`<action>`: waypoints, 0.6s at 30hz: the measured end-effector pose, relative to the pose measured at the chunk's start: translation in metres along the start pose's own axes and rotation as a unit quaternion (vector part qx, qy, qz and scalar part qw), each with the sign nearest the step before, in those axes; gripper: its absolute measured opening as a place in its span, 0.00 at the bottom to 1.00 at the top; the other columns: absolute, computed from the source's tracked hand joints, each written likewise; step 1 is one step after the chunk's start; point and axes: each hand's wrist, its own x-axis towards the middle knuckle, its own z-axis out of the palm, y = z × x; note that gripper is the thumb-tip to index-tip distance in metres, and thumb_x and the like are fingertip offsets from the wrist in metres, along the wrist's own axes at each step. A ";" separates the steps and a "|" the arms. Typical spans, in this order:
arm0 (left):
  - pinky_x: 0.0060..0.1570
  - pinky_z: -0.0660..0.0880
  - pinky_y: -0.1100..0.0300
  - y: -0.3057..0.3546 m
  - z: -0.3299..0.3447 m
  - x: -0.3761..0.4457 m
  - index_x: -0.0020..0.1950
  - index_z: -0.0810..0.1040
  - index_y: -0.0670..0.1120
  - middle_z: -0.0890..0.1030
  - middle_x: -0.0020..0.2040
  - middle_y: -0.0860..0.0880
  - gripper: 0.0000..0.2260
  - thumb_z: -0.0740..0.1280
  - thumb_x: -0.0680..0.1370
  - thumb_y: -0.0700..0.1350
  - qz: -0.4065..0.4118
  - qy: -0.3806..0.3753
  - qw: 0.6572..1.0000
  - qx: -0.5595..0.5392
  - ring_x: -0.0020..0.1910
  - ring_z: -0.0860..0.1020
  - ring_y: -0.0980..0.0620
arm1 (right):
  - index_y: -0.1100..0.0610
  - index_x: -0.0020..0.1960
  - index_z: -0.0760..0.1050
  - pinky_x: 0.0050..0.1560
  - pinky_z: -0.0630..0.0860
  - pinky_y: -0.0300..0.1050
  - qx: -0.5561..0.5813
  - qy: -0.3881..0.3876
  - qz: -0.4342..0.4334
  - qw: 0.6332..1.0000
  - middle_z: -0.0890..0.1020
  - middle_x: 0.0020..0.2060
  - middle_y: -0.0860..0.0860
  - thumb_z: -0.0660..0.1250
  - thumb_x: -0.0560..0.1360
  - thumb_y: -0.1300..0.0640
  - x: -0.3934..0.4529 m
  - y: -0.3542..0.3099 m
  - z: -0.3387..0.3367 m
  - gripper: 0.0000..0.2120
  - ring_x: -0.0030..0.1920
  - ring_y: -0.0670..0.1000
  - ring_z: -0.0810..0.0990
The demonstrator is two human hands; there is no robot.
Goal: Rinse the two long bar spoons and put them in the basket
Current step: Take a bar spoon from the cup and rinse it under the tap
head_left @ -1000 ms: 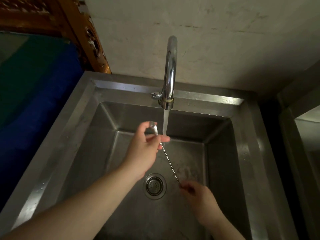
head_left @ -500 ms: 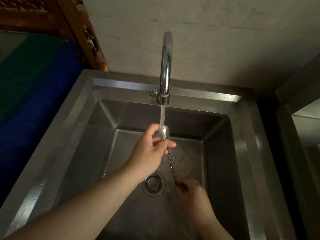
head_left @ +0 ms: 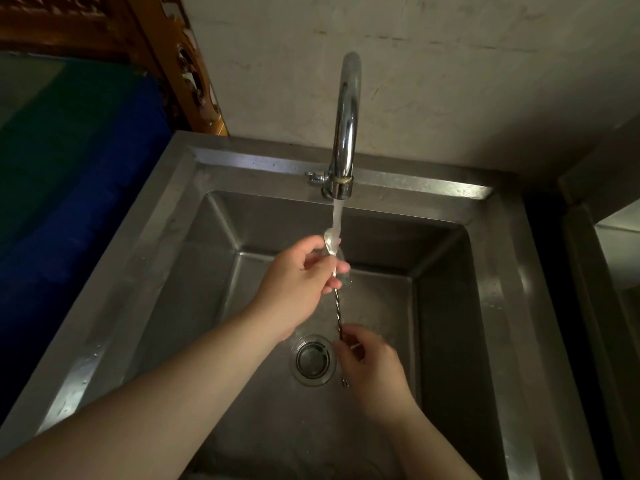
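Note:
One long bar spoon with a twisted metal stem stands nearly upright over the steel sink. Its bowl is at the top, right under the running water from the chrome tap. My left hand pinches the stem just below the bowl. My right hand grips the lower part of the stem, above the drain, and the spoon's bottom tip pokes out under that hand. A second spoon and a basket are not in view.
A blue and green cloth-covered surface lies left of the sink, with carved wood behind it. A plain wall rises behind the tap. Another steel unit stands to the right across a dark gap.
The spoon's bowl has moved from left of the stream into the running water. The stem has swung from slanted to nearly upright, and my right hand has shifted left toward the drain.

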 end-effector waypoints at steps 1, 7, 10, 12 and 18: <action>0.33 0.75 0.67 0.001 0.000 0.001 0.63 0.75 0.44 0.87 0.44 0.49 0.13 0.63 0.79 0.38 0.003 -0.001 1.000 0.000 0.33 0.80 0.56 | 0.48 0.52 0.81 0.39 0.70 0.24 -0.004 0.011 -0.006 1.000 0.82 0.39 0.42 0.70 0.76 0.53 0.002 -0.003 0.001 0.06 0.42 0.38 0.80; 0.42 0.79 0.52 -0.002 -0.022 -0.003 0.58 0.73 0.59 0.82 0.49 0.53 0.12 0.66 0.78 0.45 0.012 0.068 0.990 0.121 0.40 0.83 0.56 | 0.53 0.44 0.82 0.37 0.68 0.31 -0.035 0.036 -0.022 0.999 0.81 0.38 0.47 0.68 0.77 0.56 0.008 -0.004 0.010 0.05 0.39 0.44 0.78; 0.56 0.73 0.55 -0.010 -0.053 -0.007 0.66 0.71 0.48 0.78 0.59 0.47 0.18 0.68 0.77 0.44 0.025 0.111 0.958 0.263 0.54 0.79 0.49 | 0.55 0.40 0.80 0.36 0.66 0.37 -0.052 0.031 0.011 0.998 0.79 0.37 0.48 0.66 0.77 0.56 0.010 0.003 0.019 0.08 0.38 0.46 0.76; 0.62 0.67 0.54 -0.017 -0.078 -0.011 0.68 0.71 0.46 0.76 0.64 0.42 0.22 0.69 0.75 0.46 0.029 0.144 0.904 0.401 0.62 0.73 0.42 | 0.57 0.39 0.79 0.35 0.65 0.40 -0.062 0.028 0.040 0.997 0.79 0.35 0.49 0.65 0.77 0.57 0.014 0.010 0.026 0.10 0.37 0.49 0.76; 0.76 0.47 0.43 -0.049 -0.140 -0.020 0.77 0.57 0.49 0.47 0.80 0.37 0.35 0.66 0.74 0.58 -0.101 0.119 0.779 0.607 0.77 0.43 0.35 | 0.62 0.41 0.80 0.38 0.69 0.44 -0.081 0.009 0.150 0.985 0.82 0.36 0.58 0.63 0.76 0.59 0.024 0.051 0.054 0.10 0.39 0.58 0.79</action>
